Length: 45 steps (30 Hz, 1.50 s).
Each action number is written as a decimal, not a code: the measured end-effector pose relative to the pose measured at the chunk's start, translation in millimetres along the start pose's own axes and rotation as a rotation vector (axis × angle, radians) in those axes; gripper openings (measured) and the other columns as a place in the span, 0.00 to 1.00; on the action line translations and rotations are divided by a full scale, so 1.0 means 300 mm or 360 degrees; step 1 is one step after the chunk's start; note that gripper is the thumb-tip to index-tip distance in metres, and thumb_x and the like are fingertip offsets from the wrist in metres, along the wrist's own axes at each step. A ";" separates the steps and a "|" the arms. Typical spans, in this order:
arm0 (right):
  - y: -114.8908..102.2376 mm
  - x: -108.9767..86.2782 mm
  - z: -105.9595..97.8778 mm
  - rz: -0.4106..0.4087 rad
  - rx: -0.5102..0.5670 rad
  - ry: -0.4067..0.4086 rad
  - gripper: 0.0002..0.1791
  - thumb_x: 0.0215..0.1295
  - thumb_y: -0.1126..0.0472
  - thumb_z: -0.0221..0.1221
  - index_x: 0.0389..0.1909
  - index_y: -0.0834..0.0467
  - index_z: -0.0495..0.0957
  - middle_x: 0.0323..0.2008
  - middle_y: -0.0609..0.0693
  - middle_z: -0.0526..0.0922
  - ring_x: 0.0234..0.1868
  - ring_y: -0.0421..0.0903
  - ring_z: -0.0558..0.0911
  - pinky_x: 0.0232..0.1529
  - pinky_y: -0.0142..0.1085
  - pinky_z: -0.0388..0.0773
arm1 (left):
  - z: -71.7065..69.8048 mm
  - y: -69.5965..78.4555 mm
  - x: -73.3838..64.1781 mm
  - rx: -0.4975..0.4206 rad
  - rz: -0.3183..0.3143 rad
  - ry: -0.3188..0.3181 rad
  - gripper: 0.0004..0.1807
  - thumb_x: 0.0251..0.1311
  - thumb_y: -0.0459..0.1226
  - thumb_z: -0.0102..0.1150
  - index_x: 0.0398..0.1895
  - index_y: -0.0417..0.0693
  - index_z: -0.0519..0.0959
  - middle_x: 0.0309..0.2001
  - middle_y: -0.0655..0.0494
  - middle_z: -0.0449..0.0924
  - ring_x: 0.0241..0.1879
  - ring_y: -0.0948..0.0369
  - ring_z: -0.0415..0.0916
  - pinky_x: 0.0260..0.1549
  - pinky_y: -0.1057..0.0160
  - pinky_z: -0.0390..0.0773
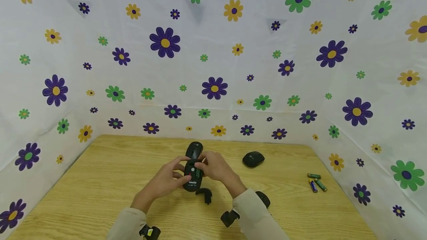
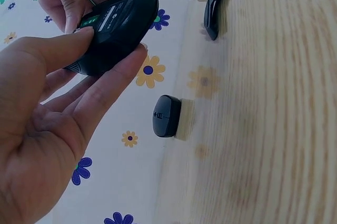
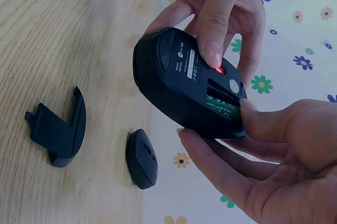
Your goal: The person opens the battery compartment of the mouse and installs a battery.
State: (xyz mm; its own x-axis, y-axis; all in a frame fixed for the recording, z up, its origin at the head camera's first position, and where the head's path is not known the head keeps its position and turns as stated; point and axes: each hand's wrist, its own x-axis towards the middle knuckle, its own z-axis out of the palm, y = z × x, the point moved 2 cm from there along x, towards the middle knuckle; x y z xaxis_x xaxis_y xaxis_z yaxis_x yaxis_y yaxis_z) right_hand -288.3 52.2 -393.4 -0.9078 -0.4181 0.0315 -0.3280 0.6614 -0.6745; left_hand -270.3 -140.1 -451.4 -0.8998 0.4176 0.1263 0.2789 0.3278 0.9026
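Note:
A black computer mouse is held above the table, its underside turned up. My left hand grips it by the sides, thumb on the underside beside a red glow. My right hand pinches its other end; in the right wrist view the right thumb presses at the end of a green battery in the uncovered battery slot. Below the hands, a black battery cover lies loose on the table.
Behind the hands lies another black mouse. A third mouse is at back right, and one more sits partly hidden by the right sleeve. Two green batteries and a blue battery lie on the right. Flowered cloth surrounds the wooden table.

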 end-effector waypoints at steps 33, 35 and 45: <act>0.002 0.002 0.004 -0.0086 -0.0157 0.0007 0.11 0.72 0.66 0.62 0.51 0.66 0.82 0.34 0.58 0.88 0.27 0.42 0.82 0.26 0.31 0.82 | 0.001 0.005 0.001 0.0003 -0.0013 0.0002 0.32 0.70 0.36 0.64 0.74 0.49 0.65 0.51 0.40 0.81 0.47 0.49 0.89 0.37 0.56 0.92; 0.006 0.002 0.006 -0.0069 -0.0110 -0.0001 0.12 0.73 0.65 0.62 0.52 0.66 0.82 0.35 0.59 0.88 0.27 0.44 0.84 0.25 0.31 0.82 | -0.003 0.002 0.001 0.0003 -0.0019 0.0006 0.32 0.71 0.37 0.64 0.75 0.49 0.65 0.52 0.39 0.81 0.47 0.48 0.88 0.37 0.56 0.92; 0.024 0.013 0.027 -0.0073 0.0165 -0.0054 0.21 0.70 0.68 0.64 0.63 0.63 0.77 0.45 0.64 0.86 0.33 0.50 0.90 0.33 0.37 0.90 | -0.034 -0.014 -0.005 0.0005 -0.0063 0.0012 0.31 0.72 0.37 0.63 0.74 0.51 0.64 0.52 0.38 0.81 0.48 0.47 0.88 0.38 0.56 0.92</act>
State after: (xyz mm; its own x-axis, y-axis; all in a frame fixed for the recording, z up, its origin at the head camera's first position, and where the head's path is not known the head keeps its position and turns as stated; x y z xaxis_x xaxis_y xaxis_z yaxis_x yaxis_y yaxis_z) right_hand -292.0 50.4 -404.1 -0.8825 -0.4686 0.0402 -0.3386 0.5737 -0.7459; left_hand -273.5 -150.7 -451.2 -0.9127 0.3979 0.0934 0.2439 0.3468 0.9057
